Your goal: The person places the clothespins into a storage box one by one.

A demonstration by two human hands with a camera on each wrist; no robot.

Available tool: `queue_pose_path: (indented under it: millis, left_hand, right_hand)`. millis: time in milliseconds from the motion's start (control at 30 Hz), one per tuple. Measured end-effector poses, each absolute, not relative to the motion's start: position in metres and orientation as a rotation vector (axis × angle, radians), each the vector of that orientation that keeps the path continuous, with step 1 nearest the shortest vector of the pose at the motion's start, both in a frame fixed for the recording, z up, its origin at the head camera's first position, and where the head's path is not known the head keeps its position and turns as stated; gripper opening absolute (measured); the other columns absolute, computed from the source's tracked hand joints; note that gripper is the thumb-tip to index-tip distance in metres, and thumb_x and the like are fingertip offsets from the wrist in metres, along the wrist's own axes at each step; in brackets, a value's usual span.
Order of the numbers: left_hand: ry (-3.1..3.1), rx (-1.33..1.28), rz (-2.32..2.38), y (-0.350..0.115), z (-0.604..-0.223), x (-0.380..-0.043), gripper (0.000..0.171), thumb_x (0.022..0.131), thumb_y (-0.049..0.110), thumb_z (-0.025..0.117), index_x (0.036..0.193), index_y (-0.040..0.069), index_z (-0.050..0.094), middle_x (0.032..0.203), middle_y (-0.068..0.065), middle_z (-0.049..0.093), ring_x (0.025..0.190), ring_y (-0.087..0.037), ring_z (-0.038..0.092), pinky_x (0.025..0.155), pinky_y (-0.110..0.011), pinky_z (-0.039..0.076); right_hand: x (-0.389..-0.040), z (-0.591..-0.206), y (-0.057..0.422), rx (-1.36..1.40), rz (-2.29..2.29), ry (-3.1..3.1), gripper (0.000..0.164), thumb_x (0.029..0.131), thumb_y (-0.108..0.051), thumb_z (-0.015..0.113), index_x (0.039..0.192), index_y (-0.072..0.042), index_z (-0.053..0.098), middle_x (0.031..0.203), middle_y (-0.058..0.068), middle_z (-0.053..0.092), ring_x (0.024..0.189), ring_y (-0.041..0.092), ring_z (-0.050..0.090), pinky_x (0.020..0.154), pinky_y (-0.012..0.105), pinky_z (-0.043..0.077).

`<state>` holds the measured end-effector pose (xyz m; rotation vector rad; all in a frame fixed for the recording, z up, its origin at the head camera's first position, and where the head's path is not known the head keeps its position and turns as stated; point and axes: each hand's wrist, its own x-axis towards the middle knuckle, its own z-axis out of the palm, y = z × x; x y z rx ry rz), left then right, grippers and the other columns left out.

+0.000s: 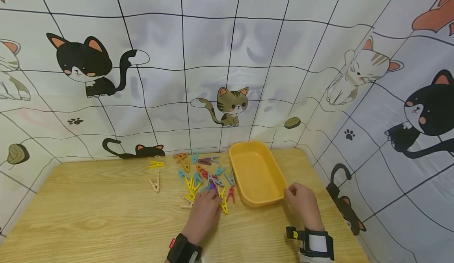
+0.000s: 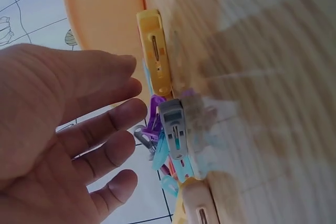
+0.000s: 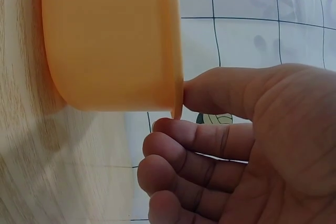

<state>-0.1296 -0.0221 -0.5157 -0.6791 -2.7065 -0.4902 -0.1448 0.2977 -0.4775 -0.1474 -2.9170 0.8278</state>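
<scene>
Plain warm yellow on your basin [image 1: 257, 172], and what a mix you've got: yellow clothespin [image 1: 224, 206], red clothespin [image 1: 231, 191], purple clothespin [image 2: 153, 121], grey clothespin [image 2: 170, 121], light-blue clothespin [image 1: 230, 180], cream clothespin [image 1: 157, 182]! Your table [image 1: 106, 215] runs pale tan with streaky wood grain. White backdrop [image 1: 209, 42] for you, gridded in black, printed with a black-and-white cat [image 1: 84, 60] and a brown cat [image 1: 232, 106] striped dark, both orange inside the ears. You're sporting a black left wrist strap [image 1: 182, 249] with a red flash, and a black right wrist strap [image 1: 317, 244] with a white panel!

Free tabletop [image 1: 106, 212] front-left, clothespin clutter [image 1: 205, 173] beside tray [image 1: 259, 172]
</scene>
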Motion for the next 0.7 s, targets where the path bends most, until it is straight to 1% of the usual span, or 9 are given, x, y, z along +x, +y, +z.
queue_pose_path:
  millis: [167, 367, 600, 700]
  left_hand:
    - [-2.716, -0.692, -0.453, -0.020, -0.520, -0.135, 0.009, 0.084, 0.013, 0.083, 0.085, 0.012, 0.074, 0.088, 0.001, 0.058, 0.081, -0.019, 0.050, 0.074, -0.036, 0.040]
    - [-2.737, -0.687, -0.451, -0.018, -0.523, -0.140, 0.008, 0.085, 0.011, 0.081, 0.084, 0.011, 0.073, 0.087, 0.000, 0.058, 0.079, -0.018, 0.049, 0.073, -0.035, 0.040]
    - [-2.711, -0.674, -0.487, -0.019, -0.521, -0.140, 0.013, 0.081, 0.006, 0.083, 0.084, 0.010, 0.072, 0.085, 0.000, 0.057, 0.079, -0.019, 0.051, 0.072, -0.036, 0.041]
    - [-2.706, -0.653, -0.508, -0.020, -0.520, -0.139, 0.013, 0.080, 0.005, 0.084, 0.084, 0.010, 0.072, 0.084, 0.000, 0.056, 0.079, -0.018, 0.052, 0.071, -0.036, 0.040]
  right_hand:
    - [-0.143, -0.477, 0.297, -0.162, 0.850, -2.917, 0.019, 0.095, -0.016, 0.066, 0.086, 0.001, 0.068, 0.069, 0.003, 0.060, 0.063, 0.018, 0.051, 0.056, 0.033, 0.042]
    - [-0.142, -0.476, 0.297, -0.180, 0.875, -2.922, 0.019, 0.095, -0.014, 0.065, 0.086, 0.002, 0.067, 0.068, 0.003, 0.057, 0.063, 0.018, 0.050, 0.056, 0.032, 0.040]
    - [-0.142, -0.476, 0.296, -0.205, 0.866, -2.942, 0.019, 0.096, -0.015, 0.064, 0.088, 0.002, 0.067, 0.071, 0.005, 0.059, 0.065, 0.019, 0.052, 0.057, 0.032, 0.042]
    - [-0.143, -0.477, 0.295, -0.197, 0.871, -2.944, 0.020, 0.096, -0.016, 0.064, 0.088, 0.002, 0.067, 0.071, 0.005, 0.059, 0.065, 0.019, 0.052, 0.058, 0.032, 0.042]
